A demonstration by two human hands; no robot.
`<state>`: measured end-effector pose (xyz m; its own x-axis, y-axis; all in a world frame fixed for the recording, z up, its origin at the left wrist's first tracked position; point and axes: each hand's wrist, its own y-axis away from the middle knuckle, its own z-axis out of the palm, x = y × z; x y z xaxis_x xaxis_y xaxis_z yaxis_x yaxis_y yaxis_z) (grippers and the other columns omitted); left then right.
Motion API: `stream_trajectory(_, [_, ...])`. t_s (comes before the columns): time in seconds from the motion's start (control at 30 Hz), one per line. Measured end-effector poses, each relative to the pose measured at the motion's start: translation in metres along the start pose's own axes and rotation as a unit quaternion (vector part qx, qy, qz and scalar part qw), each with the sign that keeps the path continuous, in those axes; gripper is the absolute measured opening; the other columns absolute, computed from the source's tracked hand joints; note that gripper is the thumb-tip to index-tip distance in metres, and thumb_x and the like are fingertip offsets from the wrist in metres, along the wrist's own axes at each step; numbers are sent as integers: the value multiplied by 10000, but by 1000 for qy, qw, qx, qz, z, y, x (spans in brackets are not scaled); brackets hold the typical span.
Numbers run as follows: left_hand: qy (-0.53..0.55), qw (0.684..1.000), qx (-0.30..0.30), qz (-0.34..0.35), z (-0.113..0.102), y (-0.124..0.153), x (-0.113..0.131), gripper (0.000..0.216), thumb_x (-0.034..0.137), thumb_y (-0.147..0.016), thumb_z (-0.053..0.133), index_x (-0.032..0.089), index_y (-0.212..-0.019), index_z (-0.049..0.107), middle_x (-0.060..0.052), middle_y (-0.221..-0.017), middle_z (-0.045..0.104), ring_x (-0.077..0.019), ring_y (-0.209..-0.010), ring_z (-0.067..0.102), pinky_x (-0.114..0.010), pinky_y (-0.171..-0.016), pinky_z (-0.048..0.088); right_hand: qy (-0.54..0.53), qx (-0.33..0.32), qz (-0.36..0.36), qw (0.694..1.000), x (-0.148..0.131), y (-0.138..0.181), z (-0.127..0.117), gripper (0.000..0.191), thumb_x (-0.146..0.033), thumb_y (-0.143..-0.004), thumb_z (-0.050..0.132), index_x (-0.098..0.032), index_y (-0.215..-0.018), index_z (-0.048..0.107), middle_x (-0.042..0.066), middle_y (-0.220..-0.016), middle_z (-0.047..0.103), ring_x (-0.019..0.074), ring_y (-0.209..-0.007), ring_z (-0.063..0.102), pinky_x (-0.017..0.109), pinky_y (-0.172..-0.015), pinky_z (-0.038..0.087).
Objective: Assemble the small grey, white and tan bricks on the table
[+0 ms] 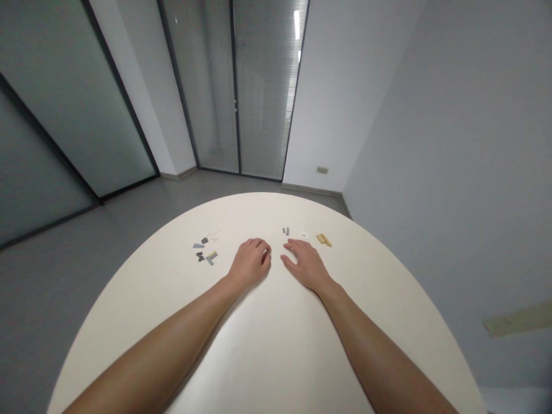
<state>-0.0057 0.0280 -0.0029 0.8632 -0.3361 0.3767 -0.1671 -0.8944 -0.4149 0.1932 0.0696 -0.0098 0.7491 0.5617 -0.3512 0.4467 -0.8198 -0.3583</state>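
Both my forearms reach across a round cream table (267, 345). My left hand (250, 261) rests near the table's middle with its fingers curled under in a loose fist; whether anything is inside is hidden. Beside it, my right hand (305, 263) lies palm down, fingers stretched flat on the tabletop, holding nothing. Left of my left hand lies a cluster of small grey and tan building bricks (205, 250). Just beyond my right fingertips sit small grey pieces (286, 231), a white piece (304, 235) and a tan plate (324, 240).
The table's far edge curves just behind the bricks. Past it are grey floor (129, 213), dark-framed glass partitions (64, 126), a glass door with blinds (254, 86) and a white wall (452, 144) on the right with a socket (322, 169).
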Motion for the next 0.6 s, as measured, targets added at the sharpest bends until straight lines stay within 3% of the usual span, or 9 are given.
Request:
stream_trajectory(0.23, [-117,991,28,-54,-8,5,2,191,261,-901,528,188,-1003,672,-117,-1121,673,-290,-1124,556,-462,-1037,389,-5,21,-26,999,7,-1,6,333,-366,-927,613,-180,-1197,676,115,-1324,648,262,-1260,559,446,-1109,405])
stream_trajectory(0.33, [-191,976,50,-93,-12,8,-6,246,329,-909,522,174,-989,696,-145,-1261,641,-354,-1260,492,-538,-1132,286,-6,25,-33,999,10,0,7,319,-356,-931,608,-184,-1190,679,120,-1322,648,268,-1263,563,458,-1108,414])
stream_trajectory(0.43, [-234,960,66,-138,-15,9,-16,335,398,-901,533,148,-1047,703,-181,-1405,556,-426,-1381,383,-589,-1172,196,-6,23,-31,999,9,1,6,315,-342,-940,595,-185,-1200,677,124,-1333,643,274,-1276,557,470,-1113,414])
stream_trajectory(0.6, [-253,944,77,-196,-17,7,-32,481,453,-918,499,125,-1237,649,-219,-1519,437,-474,-1423,319,-614,-1158,191,-7,13,-23,1000,5,3,3,325,-332,-950,582,-170,-1217,672,127,-1365,624,284,-1297,543,483,-1124,405])
